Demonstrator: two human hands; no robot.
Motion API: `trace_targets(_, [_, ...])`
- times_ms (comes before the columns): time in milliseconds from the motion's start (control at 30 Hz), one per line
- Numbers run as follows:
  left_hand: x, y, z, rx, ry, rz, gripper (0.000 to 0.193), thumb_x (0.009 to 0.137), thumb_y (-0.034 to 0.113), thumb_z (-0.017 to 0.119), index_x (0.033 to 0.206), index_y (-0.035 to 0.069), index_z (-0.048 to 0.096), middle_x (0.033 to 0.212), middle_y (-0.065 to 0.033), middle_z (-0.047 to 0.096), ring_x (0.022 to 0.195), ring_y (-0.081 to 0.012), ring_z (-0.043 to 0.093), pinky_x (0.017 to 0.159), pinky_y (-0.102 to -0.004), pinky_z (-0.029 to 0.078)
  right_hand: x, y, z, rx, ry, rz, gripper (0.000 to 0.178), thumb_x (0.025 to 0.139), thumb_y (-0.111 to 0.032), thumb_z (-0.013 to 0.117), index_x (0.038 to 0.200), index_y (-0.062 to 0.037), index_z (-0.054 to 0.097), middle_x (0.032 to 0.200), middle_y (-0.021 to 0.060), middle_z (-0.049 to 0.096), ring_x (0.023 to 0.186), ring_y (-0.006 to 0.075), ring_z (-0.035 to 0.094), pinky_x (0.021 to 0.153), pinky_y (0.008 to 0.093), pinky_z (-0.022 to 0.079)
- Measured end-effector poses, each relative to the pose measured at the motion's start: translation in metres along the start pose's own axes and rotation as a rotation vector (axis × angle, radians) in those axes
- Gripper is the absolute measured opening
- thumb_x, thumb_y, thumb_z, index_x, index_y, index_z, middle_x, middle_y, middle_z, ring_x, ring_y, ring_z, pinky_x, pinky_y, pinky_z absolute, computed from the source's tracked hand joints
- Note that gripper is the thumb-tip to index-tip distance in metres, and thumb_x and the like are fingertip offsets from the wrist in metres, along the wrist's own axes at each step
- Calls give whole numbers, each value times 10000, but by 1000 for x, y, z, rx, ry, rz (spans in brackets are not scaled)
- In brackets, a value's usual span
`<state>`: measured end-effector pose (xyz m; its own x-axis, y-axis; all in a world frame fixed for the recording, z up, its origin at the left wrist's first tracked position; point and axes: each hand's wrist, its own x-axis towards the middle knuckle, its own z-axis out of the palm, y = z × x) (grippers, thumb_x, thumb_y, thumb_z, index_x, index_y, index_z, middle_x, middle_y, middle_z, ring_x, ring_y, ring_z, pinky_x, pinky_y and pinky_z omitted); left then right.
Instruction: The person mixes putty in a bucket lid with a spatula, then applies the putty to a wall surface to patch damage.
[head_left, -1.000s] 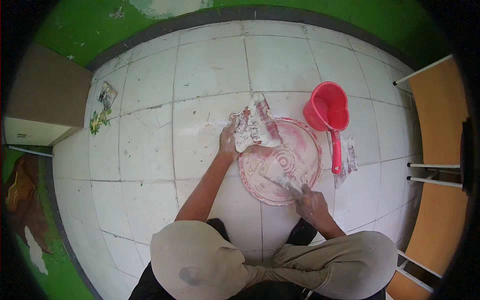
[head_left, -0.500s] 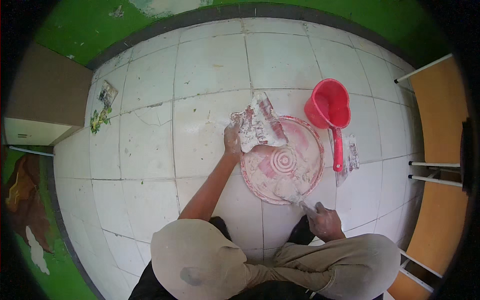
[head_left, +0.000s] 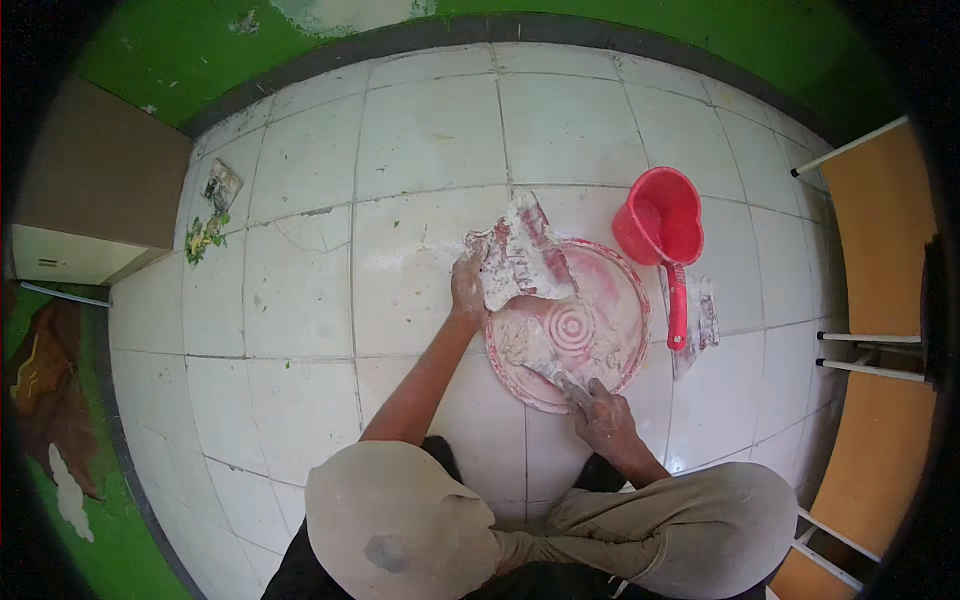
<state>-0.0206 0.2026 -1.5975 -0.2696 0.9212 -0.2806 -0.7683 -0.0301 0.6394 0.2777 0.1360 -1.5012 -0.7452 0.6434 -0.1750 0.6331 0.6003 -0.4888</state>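
Observation:
My left hand (head_left: 467,288) is closed on the near edge of a flat reddish scraper board (head_left: 523,258), thickly smeared with white putty, tilted over the far left part of a round red lid-like tray (head_left: 497,372). Wet whitish putty is spread across that tray around raised rings at its middle. My right hand (head_left: 604,418) grips the handle of a putty knife (head_left: 546,368). Its coated blade rests in the putty at the tray's near left side; putty hides the blade's outline.
A pink-red dipper (head_left: 659,215) stands right of the tray, its handle over another putty-smeared flat blade (head_left: 704,318). A cabinet (head_left: 105,170) stands far left, near scraps and leaves (head_left: 206,236) on the tiles. Wooden furniture with metal legs (head_left: 875,270) lines the right.
My right hand has moved left and slightly away from me, carrying the putty knife from the tray's near edge to its near left part. My left hand still holds the board nearly in place.

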Motion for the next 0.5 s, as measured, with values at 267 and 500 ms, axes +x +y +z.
trace_targets(267, [-11,1,8,-227,-3,-18,470,1003,331,435,1348,13,470,1273,-154,584,1119,-331,611,923,-513,533,9,44,-14,509,351,-219,362,931,-110,579,1288,-53,555,772,93,645,477,190,541,434,324,457])
trace_targets(500, [-13,1,24,-140,42,-32,513,995,356,425,1365,2,449,1297,-163,574,1156,-335,589,979,-491,502,20,40,-48,1653,-99,585,334,979,-200,554,1276,-82,459,766,94,639,426,121,499,355,254,407])
